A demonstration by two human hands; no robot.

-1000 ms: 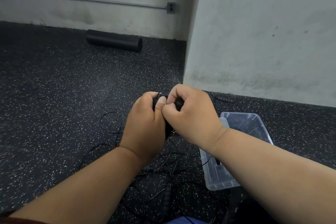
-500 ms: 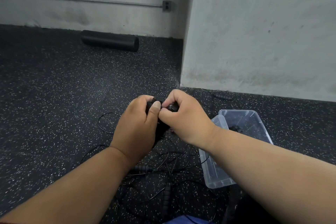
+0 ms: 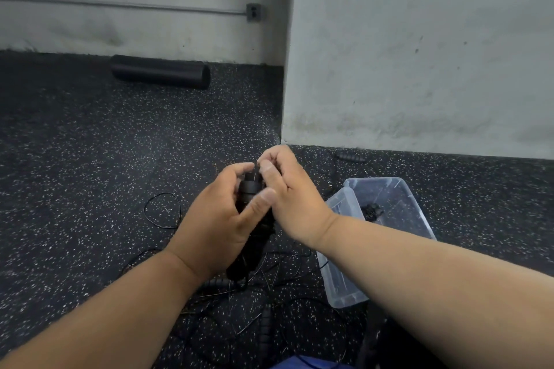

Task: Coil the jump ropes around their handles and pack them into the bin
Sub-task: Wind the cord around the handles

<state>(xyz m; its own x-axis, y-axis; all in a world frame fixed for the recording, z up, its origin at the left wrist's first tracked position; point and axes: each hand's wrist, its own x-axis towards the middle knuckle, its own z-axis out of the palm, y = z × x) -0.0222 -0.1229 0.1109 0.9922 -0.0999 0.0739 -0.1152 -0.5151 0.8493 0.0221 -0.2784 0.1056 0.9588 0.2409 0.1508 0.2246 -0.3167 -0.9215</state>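
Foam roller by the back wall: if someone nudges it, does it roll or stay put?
The foam roller lies on its side as a plain cylinder, so a sideways push would probably roll it. It lies close to the wall, which would likely stop it that way. It looks like foam, so probably light and not fragile.

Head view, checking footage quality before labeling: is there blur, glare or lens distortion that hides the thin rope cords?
Head view: flat, even light, no glare; wide-angle bending shows in the wall edge. Both the left hand and right hand look slightly soft. The handles they hold are dark with little detail; the loose cords stay faintly readable on the speckled floor.
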